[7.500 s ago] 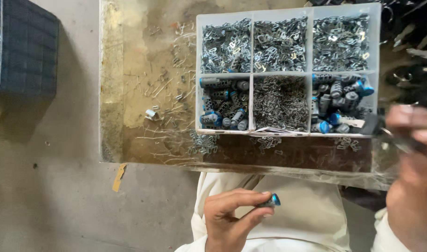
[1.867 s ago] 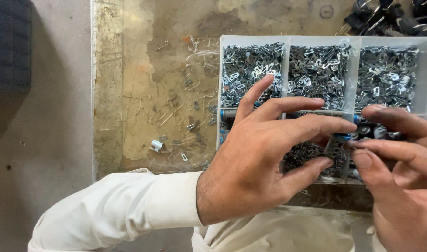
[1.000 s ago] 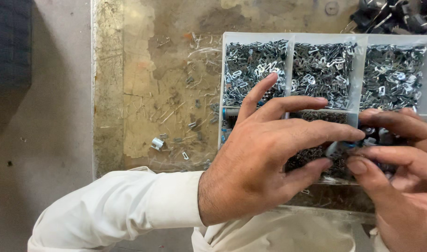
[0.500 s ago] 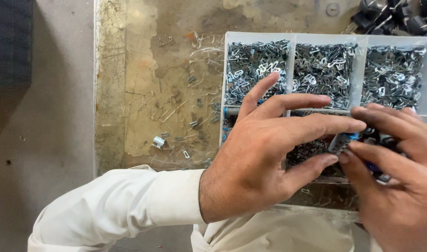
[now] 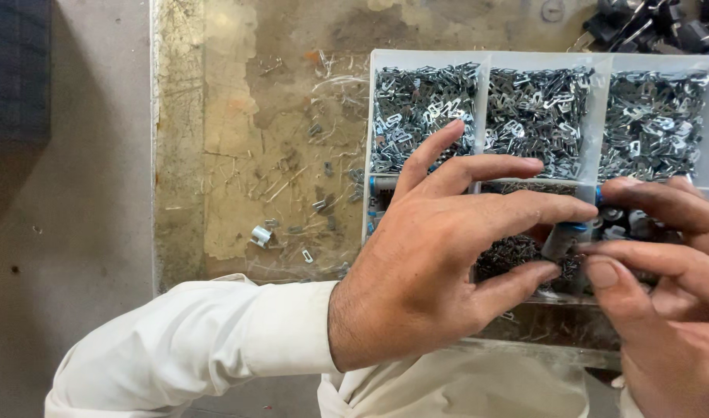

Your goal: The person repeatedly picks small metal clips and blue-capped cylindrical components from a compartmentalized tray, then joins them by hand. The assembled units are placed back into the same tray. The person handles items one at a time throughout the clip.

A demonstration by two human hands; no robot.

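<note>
Both hands [image 5: 447,263] on small cylinder [image 5: 562,238]

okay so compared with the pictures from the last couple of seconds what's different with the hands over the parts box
Little has changed. The right hand has drawn in toward the left hand, and their fingertips now meet on a small grey cylinder with a blue band. The left hand stays spread over the lower compartments. The divided plastic box, its metal clips and the loose metal piece on the worn table lie as before.

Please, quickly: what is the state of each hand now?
Left hand: fingers spread over the parts box; whether it holds anything cannot be told.
Right hand: pinching a small blue-and-grey part.
</note>
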